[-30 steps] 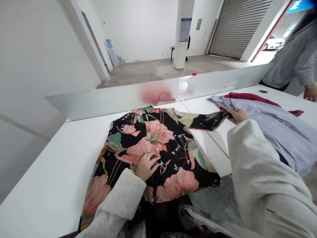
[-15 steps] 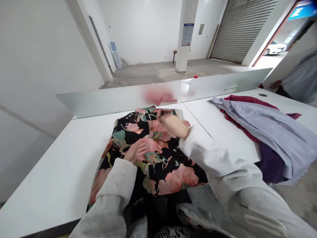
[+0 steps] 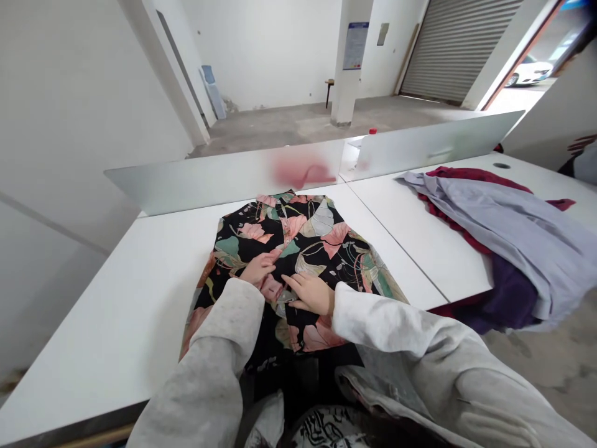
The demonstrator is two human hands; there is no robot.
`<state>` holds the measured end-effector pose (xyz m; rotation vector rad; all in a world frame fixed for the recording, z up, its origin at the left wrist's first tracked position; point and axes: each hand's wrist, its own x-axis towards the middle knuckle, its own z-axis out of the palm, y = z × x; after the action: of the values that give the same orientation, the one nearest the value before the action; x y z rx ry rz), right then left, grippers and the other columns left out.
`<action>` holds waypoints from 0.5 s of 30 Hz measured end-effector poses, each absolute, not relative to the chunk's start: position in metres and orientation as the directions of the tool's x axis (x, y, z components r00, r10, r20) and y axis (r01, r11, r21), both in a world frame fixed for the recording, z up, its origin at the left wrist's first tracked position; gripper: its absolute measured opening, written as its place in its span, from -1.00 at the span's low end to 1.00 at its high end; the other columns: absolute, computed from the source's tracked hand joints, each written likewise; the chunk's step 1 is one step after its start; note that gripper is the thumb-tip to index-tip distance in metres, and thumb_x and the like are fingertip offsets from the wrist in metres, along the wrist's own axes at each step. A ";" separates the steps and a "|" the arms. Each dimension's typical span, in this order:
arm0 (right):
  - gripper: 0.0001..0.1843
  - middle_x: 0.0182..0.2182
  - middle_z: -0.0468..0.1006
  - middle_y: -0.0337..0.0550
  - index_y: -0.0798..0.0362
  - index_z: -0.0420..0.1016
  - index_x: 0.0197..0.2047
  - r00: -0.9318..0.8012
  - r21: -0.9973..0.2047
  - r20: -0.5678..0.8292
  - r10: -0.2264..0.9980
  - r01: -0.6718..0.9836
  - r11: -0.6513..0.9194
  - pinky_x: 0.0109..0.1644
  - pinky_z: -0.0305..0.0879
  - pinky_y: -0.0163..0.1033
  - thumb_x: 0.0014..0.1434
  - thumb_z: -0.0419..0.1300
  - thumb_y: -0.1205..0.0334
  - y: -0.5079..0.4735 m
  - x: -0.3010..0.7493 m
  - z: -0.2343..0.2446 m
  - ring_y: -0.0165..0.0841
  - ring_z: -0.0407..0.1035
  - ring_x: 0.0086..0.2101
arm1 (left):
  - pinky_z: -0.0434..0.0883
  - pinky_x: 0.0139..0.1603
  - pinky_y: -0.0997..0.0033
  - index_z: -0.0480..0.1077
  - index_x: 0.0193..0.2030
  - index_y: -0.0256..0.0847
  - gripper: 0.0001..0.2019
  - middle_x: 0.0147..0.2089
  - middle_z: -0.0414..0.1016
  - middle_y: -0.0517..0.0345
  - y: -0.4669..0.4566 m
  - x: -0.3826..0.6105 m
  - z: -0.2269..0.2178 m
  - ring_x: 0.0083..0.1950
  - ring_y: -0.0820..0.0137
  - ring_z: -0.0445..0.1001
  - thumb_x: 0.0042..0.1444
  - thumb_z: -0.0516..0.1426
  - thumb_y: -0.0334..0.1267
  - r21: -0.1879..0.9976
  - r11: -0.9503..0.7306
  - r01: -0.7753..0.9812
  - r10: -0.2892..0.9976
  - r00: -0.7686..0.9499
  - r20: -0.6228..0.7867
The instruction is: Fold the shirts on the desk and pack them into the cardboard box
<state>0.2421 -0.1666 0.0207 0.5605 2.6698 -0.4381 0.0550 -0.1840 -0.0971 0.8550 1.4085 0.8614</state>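
Observation:
A black long-sleeved shirt [image 3: 254, 233] with large pink flowers and green leaves lies front up, its collar at the far side and its hem toward me. My left hand [image 3: 257, 269] is at the middle of the front, its bent fingers closed on the fabric beside the button placket [image 3: 285, 227]. Just right of it, my right hand [image 3: 311, 292] rests on the lower front with fingers stretched toward the placket and thumb apart. A small gap separates the two hands. Part of the lower placket is hidden under them.
The shirt lies on a white table [image 3: 102, 298] with a frosted divider [image 3: 209, 177] along its far side. To the right, a pale grey garment [image 3: 504, 224] overlaps dark red cloth [image 3: 480, 177] and purple cloth [image 3: 510, 298]. Another person's hand [image 3: 583, 144] shows at the right edge.
My right hand has come down from the shirt's upper right front to the lower middle, uncovering the shoulder. My left hand has shifted slightly up, its fingers now drawn in at the placket.

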 end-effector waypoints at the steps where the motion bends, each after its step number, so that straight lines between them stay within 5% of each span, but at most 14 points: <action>1: -0.53 0.01 0.41 0.11 0.16 0.32 0.12 -0.856 -0.223 -0.410 0.314 0.428 0.876 -0.01 0.29 -0.08 0.21 0.12 0.07 -0.166 0.245 0.018 -0.17 0.30 0.00 | 0.40 -0.10 0.29 0.35 -0.08 -0.29 -0.57 -0.34 0.51 0.11 -0.182 0.053 -0.097 -0.21 0.30 0.49 -0.11 0.22 -0.17 0.892 0.452 0.019 0.892 -0.023 -0.451; 3: -0.67 0.04 0.42 0.06 0.10 0.42 0.03 -0.871 -0.240 -0.401 0.285 0.400 0.884 0.05 0.25 -0.09 0.30 -0.01 0.18 -0.168 0.249 0.009 -0.22 0.29 0.04 | 0.40 -0.11 0.27 0.33 -0.02 -0.29 -0.56 -0.33 0.52 0.10 -0.180 0.049 -0.096 -0.20 0.29 0.49 -0.04 0.16 -0.13 0.893 0.448 0.050 0.894 -0.039 -0.446; 9: -0.52 0.13 0.35 0.08 0.15 0.32 0.16 -0.897 -0.286 -0.385 0.217 0.340 0.896 0.17 0.20 -0.07 0.22 0.12 0.14 -0.176 0.252 -0.014 -0.22 0.18 0.17 | 0.36 0.02 0.25 0.31 0.01 -0.29 -0.43 -0.11 0.51 0.04 -0.194 0.050 -0.087 -0.07 0.25 0.46 -0.23 0.25 -0.27 0.897 0.409 0.171 0.911 -0.021 -0.411; 15: -0.63 0.09 0.41 -0.01 0.11 0.37 0.11 -0.911 -0.341 -0.334 0.241 0.355 0.870 0.21 0.18 -0.20 0.33 -0.08 0.24 -0.187 0.238 -0.015 -0.35 0.24 0.14 | 0.34 0.04 0.25 0.31 0.05 -0.28 -0.50 0.01 0.46 -0.06 -0.199 0.048 -0.070 -0.02 0.23 0.44 -0.11 0.16 -0.26 0.855 0.431 0.290 0.901 -0.083 -0.426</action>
<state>0.2378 -0.1868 -0.0148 0.4489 2.7613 -0.5813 0.0479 -0.1994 -0.0704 1.0646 1.6182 0.7167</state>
